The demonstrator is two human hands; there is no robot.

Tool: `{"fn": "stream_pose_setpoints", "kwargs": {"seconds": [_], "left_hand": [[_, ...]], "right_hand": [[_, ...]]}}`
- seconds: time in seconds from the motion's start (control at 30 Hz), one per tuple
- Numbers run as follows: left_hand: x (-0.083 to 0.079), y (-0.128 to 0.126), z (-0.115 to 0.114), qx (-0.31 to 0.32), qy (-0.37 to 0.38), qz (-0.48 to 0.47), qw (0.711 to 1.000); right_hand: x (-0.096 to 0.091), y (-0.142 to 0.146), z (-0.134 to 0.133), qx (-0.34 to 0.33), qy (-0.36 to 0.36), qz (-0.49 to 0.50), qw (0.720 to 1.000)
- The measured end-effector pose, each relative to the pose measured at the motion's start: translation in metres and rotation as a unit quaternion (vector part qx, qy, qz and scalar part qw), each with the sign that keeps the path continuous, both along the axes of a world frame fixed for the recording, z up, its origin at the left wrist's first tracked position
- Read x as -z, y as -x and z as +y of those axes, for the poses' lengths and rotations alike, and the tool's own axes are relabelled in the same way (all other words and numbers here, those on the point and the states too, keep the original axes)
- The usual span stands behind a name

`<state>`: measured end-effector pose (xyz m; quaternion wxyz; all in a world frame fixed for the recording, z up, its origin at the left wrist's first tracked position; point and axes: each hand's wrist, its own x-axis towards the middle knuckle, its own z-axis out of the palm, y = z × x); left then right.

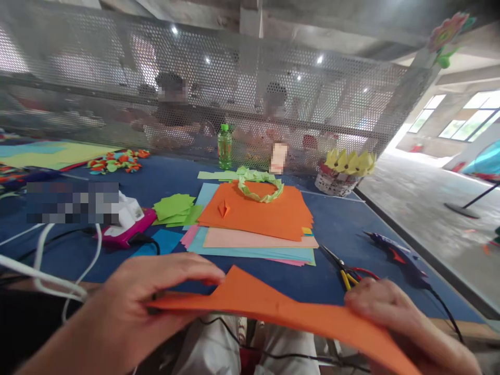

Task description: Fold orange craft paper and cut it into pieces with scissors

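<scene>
A folded sheet of orange paper (269, 302) stretches between my two hands, just in front of the table's near edge. My left hand (148, 297) pinches its left end between thumb and fingers. At the other end my right hand (390, 307) grips the paper, its thumb out of sight. One pointed flap rises near the left fingertips. Beyond lies a stack of orange sheets (269, 221) on top of pale pink and light blue sheets (258, 250). A small folded orange piece (224, 209) and a ring of folded light green paper (261, 197) rest on the stack.
Scissors (344, 268) and a glue gun (398, 258) lie at the right. Green paper squares (175, 208), a power strip (125, 229) and cables are at the left. A green bottle (224, 148) and a basket (338, 179) stand by the perforated screen (219, 78); people sit behind it.
</scene>
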<state>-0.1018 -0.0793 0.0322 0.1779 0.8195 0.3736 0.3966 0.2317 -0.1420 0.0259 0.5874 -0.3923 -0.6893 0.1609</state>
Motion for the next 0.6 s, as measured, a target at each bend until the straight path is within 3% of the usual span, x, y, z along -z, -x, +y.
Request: {"fn": "stream_pose_setpoints", "kwargs": {"seconds": [0.07,0.17,0.23,0.3,0.47,0.6], "left_hand": [[-0.008,0.007,0.003,-0.031,0.157,-0.117,0.980],[-0.015,0.003,0.015,-0.087,0.320,-0.228,0.916],[-0.015,-0.003,0.028,-0.112,0.319,-0.226,0.914],[-0.010,-0.007,0.042,-0.101,0.299,-0.219,0.923],[0.013,-0.013,0.067,0.056,0.424,-0.182,0.885],[0.031,-0.017,0.076,0.058,0.422,-0.133,0.895]], "right_hand": [[0.002,0.000,0.010,0.035,0.095,0.154,0.983],[0.015,0.011,0.034,0.011,0.262,0.300,0.917],[0.023,0.018,0.052,-0.019,0.314,0.366,0.876],[0.029,0.024,0.067,-0.043,0.339,0.397,0.852],[0.041,0.026,0.092,-0.050,0.351,0.393,0.848],[0.051,0.023,0.105,-0.054,0.357,0.372,0.855]]}}
